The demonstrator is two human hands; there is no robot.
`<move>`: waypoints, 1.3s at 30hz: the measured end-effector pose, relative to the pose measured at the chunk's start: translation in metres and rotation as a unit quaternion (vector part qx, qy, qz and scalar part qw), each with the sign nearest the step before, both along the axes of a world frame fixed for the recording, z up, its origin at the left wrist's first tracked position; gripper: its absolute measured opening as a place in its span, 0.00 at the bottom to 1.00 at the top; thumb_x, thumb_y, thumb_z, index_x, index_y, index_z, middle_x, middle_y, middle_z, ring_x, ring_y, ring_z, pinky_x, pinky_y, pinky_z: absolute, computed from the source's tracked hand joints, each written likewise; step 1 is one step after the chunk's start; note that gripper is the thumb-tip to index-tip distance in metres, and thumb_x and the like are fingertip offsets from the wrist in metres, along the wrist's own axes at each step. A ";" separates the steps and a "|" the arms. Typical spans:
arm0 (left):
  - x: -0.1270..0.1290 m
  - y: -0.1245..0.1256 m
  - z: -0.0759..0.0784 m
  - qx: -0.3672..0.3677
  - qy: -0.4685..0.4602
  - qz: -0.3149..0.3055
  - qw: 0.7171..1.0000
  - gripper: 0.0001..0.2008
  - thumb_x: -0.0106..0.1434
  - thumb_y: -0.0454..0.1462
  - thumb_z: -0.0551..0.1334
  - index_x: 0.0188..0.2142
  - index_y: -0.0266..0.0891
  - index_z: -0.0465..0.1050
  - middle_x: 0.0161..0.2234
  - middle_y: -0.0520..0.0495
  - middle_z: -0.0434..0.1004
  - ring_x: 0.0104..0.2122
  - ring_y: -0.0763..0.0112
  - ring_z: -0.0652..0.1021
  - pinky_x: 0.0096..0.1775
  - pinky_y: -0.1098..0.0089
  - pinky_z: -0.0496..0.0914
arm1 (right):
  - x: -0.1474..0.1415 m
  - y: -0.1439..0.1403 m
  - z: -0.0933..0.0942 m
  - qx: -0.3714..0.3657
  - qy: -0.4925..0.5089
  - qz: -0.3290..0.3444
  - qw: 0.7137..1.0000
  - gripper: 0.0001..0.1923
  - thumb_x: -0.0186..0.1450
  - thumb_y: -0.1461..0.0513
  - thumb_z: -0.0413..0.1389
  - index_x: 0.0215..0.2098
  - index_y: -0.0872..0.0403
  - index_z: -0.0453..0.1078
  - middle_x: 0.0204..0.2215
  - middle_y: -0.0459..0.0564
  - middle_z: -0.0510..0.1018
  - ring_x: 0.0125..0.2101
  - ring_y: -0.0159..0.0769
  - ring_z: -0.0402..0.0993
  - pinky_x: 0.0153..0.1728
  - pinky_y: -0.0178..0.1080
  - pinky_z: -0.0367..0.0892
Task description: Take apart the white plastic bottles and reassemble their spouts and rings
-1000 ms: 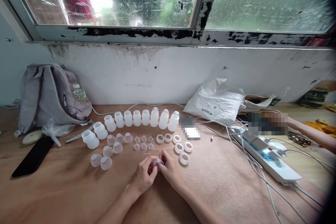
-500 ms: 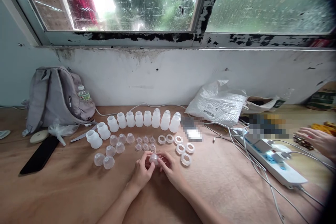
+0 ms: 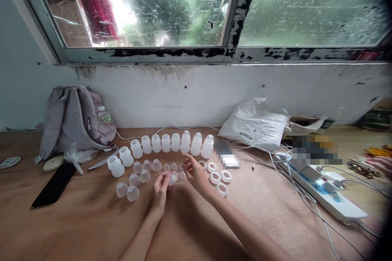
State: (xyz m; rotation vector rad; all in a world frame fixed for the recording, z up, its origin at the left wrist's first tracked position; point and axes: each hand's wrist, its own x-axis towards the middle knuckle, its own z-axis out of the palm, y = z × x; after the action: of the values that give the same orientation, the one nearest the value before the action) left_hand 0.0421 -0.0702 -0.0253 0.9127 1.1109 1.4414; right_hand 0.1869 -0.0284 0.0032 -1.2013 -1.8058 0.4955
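Note:
My left hand [image 3: 161,191] is closed on a translucent bottle nipple piece [image 3: 172,178], apparently seated in a collar ring, held low over the table. My right hand [image 3: 196,176] has its fingers bent and apart, with nothing visible in them. It reaches over the table just short of the row of frosted baby bottles [image 3: 165,142], close to a capped bottle [image 3: 196,143]. Several clear nipples [image 3: 166,167] lie beside my hands, some hidden by the right one. White collar rings [image 3: 214,178] lie to the right, and clear dome caps [image 3: 134,180] to the left.
At the left are a grey backpack [image 3: 70,118], a black phone [image 3: 53,185] and a plastic bag [image 3: 79,155]. A white mailer bag [image 3: 255,124] lies at the back right. A power strip [image 3: 324,189] with loose cables fills the right. Another person's hand [image 3: 384,165] shows at the right edge.
My right hand has let go of the nipple piece and moved forward, toward the bottles. My left hand keeps the piece, slightly further left. The view has shifted a little.

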 end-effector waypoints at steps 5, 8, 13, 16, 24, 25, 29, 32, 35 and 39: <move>-0.011 0.009 -0.004 0.045 0.010 0.094 0.995 0.14 0.51 0.45 0.62 0.32 0.38 0.67 0.30 0.49 0.70 0.30 0.72 0.71 0.30 0.74 0.68 | -0.027 0.066 0.020 -0.008 -0.145 -0.077 0.986 0.23 0.62 0.64 0.45 0.55 0.54 0.53 0.29 0.51 0.73 0.28 0.37 0.69 0.29 0.36 0.61; -0.015 0.012 -0.006 0.047 0.004 0.105 0.993 0.14 0.52 0.46 0.61 0.31 0.38 0.65 0.29 0.51 0.68 0.28 0.74 0.70 0.28 0.74 0.68 | -0.036 0.088 0.025 -0.042 -0.195 -0.109 0.974 0.20 0.62 0.64 0.45 0.53 0.58 0.55 0.25 0.53 0.72 0.26 0.40 0.69 0.27 0.37 0.59; -0.017 0.012 -0.006 0.025 0.000 0.114 0.993 0.14 0.54 0.47 0.58 0.31 0.38 0.65 0.27 0.52 0.65 0.25 0.75 0.69 0.26 0.75 0.67 | -0.030 0.077 0.029 -0.032 -0.196 -0.120 0.973 0.11 0.64 0.64 0.44 0.43 0.55 0.63 0.34 0.55 0.70 0.28 0.38 0.69 0.26 0.36 0.59; -0.016 0.010 -0.003 0.026 0.007 0.111 0.993 0.14 0.54 0.47 0.58 0.31 0.38 0.65 0.27 0.52 0.65 0.25 0.75 0.69 0.25 0.76 0.66 | -0.018 0.047 0.036 0.000 -0.171 -0.121 0.978 0.10 0.65 0.60 0.43 0.40 0.52 0.64 0.42 0.55 0.65 0.32 0.37 0.68 0.28 0.37 0.62; -0.008 0.001 0.003 0.060 0.035 0.071 0.995 0.13 0.56 0.47 0.57 0.30 0.39 0.66 0.28 0.51 0.65 0.27 0.73 0.68 0.26 0.76 0.65 | 0.017 -0.032 0.029 -0.052 0.260 -0.050 0.963 0.10 0.63 0.54 0.47 0.39 0.50 0.57 0.41 0.52 0.68 0.39 0.38 0.67 0.39 0.41 0.64; -0.007 0.000 0.003 0.063 0.042 0.058 0.995 0.13 0.56 0.46 0.57 0.30 0.38 0.66 0.28 0.51 0.66 0.26 0.74 0.68 0.26 0.76 0.65 | 0.019 -0.038 0.023 -0.087 0.293 -0.035 0.951 0.11 0.62 0.53 0.48 0.40 0.49 0.56 0.39 0.52 0.70 0.39 0.39 0.68 0.38 0.41 0.65; -0.001 -0.003 0.002 0.050 0.044 0.007 0.998 0.13 0.55 0.45 0.58 0.32 0.37 0.68 0.32 0.48 0.69 0.24 0.76 0.67 0.25 0.76 0.64 | 0.019 -0.051 0.001 -0.195 0.345 0.044 0.917 0.16 0.58 0.54 0.55 0.40 0.49 0.55 0.36 0.50 0.73 0.38 0.41 0.70 0.37 0.42 0.66; 0.001 -0.005 0.004 0.040 0.045 -0.024 0.998 0.13 0.55 0.45 0.59 0.32 0.37 0.69 0.34 0.47 0.70 0.23 0.78 0.67 0.26 0.75 0.64 | 0.015 -0.055 -0.005 -0.232 0.340 0.083 0.908 0.16 0.58 0.56 0.56 0.40 0.49 0.56 0.36 0.49 0.73 0.38 0.39 0.70 0.37 0.41 0.66; 0.003 -0.007 0.008 0.038 0.063 -0.048 0.996 0.13 0.54 0.45 0.60 0.33 0.37 0.70 0.30 0.49 0.71 0.23 0.76 0.68 0.26 0.75 0.64 | 0.011 -0.057 -0.005 -0.245 0.327 0.102 0.907 0.16 0.57 0.56 0.57 0.40 0.50 0.57 0.36 0.49 0.72 0.38 0.39 0.70 0.38 0.41 0.66; 0.004 -0.009 0.010 0.026 0.068 -0.075 0.994 0.15 0.54 0.46 0.59 0.32 0.36 0.70 0.28 0.49 0.71 0.24 0.73 0.70 0.26 0.75 0.64 | 0.008 -0.057 -0.008 -0.259 0.315 0.106 0.907 0.19 0.53 0.55 0.60 0.38 0.51 0.57 0.39 0.50 0.70 0.37 0.38 0.71 0.36 0.41 0.68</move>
State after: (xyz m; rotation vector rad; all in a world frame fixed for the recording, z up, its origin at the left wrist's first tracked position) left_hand 0.0463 -0.0794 -0.0149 1.1221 1.0841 1.3046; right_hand 0.1951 -0.0853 -0.0044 -1.0072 -1.2660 1.3857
